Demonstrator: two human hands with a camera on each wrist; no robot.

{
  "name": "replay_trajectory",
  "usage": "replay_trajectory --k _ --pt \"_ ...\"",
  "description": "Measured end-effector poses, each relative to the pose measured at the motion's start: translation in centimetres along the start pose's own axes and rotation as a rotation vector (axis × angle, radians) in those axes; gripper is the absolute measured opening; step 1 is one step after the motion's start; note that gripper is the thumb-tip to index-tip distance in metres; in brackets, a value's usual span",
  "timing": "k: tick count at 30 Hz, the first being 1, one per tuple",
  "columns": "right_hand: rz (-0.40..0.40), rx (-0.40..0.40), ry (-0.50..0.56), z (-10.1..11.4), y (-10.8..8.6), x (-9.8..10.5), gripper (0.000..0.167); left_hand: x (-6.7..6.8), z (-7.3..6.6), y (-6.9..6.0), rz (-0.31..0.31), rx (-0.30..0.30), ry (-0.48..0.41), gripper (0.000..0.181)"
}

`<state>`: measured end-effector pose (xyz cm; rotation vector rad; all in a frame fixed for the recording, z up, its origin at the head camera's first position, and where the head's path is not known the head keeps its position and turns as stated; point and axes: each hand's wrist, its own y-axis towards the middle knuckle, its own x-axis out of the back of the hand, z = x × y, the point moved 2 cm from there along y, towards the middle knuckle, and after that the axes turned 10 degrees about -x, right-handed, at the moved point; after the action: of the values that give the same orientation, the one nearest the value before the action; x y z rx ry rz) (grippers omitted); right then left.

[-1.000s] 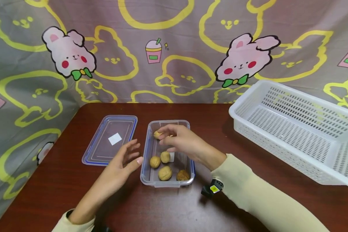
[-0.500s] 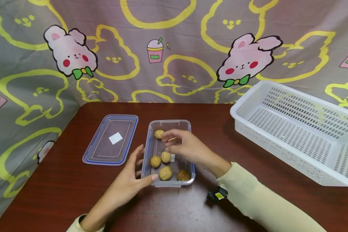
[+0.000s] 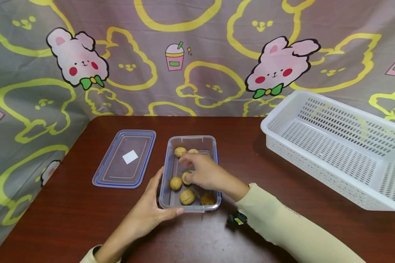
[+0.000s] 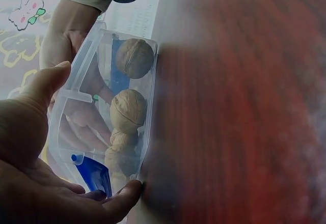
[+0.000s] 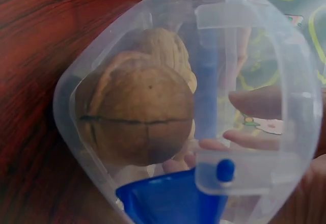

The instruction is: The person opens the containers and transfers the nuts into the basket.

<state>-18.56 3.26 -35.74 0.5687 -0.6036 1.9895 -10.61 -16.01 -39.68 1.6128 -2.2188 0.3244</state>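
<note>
A clear plastic food container [image 3: 206, 143] with blue side clips stands open-topped on the table. Several walnuts lie in it, among them a large one [image 3: 187, 196] and a darker one [image 3: 207, 199] near the front. My left hand [image 3: 148, 212] grips its near left corner, thumb along the front rim and fingers against the left side. Inside, my right hand [image 3: 204, 172] spreads thumb and fingers apart over the middle; the thumb overlaps one walnut [image 3: 184, 178], and contact is unclear. Through the wall, the right wrist view shows a cracked-looking walnut [image 5: 142, 117] close up.
The container's lid [image 3: 116, 175], blue-edged with a white label, lies flat to the left. A large white perforated basket [image 3: 316, 171] stands at the right. A patterned cloth [image 3: 210, 91] hangs behind the dark red table [image 3: 243, 142].
My left hand has moved right, from beside the container onto its near left corner. My right hand has shifted from the far walnuts toward the middle one.
</note>
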Motion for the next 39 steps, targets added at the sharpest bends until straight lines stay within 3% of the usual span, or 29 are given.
replay_trajectory --k 8,29,39 --pt "-0.012 -0.080 -0.066 0.4 0.7 -0.6 0.044 0.1 -0.2 -0.1 0.008 -0.003 0.015 0.125" --pt "-0.060 -0.114 -0.196 0.0 1.5 -2.0 0.021 0.2 -0.2 -0.1 0.019 -0.003 0.046 0.122" --pt "-0.106 -0.103 -0.136 0.1 1.1 -1.2 0.021 -0.1 -0.1 0.0 0.037 0.024 -0.067 0.121"
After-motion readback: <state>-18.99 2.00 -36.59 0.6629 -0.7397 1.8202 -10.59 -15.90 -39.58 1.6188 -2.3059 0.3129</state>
